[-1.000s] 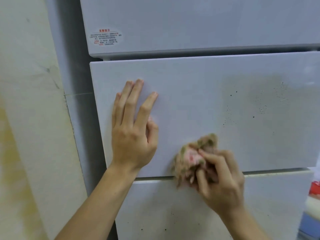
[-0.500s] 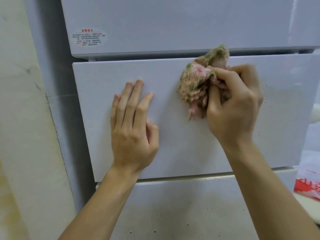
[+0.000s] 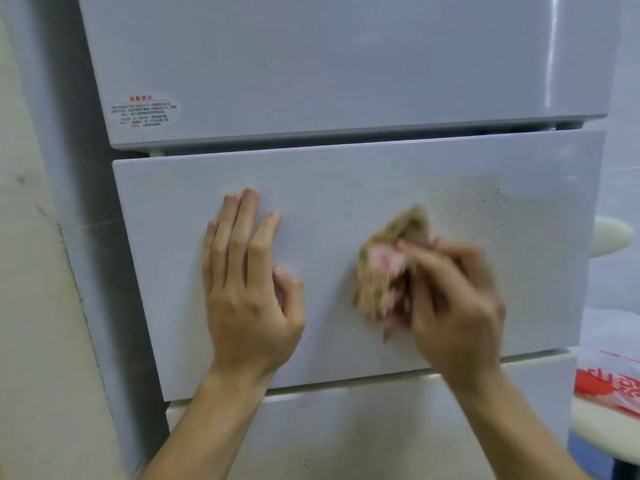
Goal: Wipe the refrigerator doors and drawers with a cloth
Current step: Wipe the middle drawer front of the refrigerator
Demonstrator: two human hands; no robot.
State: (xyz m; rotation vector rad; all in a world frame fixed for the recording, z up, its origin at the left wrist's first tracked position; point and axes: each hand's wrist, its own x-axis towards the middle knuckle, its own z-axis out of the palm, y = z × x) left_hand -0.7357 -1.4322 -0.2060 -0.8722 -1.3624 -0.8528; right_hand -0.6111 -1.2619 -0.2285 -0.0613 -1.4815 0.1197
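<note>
your left hand (image 3: 246, 306) lies flat on the white middle drawer (image 3: 346, 188) of the refrigerator, fingers straight and slightly spread, thumb bent beside the palm. your right hand (image 3: 453, 306), motion-blurred, grips a bunched tan-and-pink cloth (image 3: 384, 268) against the same drawer front, just right of centre. dark specks (image 3: 491, 209) dot the panel up and to the right of the cloth. above is the upper door (image 3: 311, 64) with a red-lettered sticker (image 3: 145, 110); the lower drawer (image 3: 346, 438) sits beneath. a red-and-white bag (image 3: 609, 382) lies at far right.
</note>
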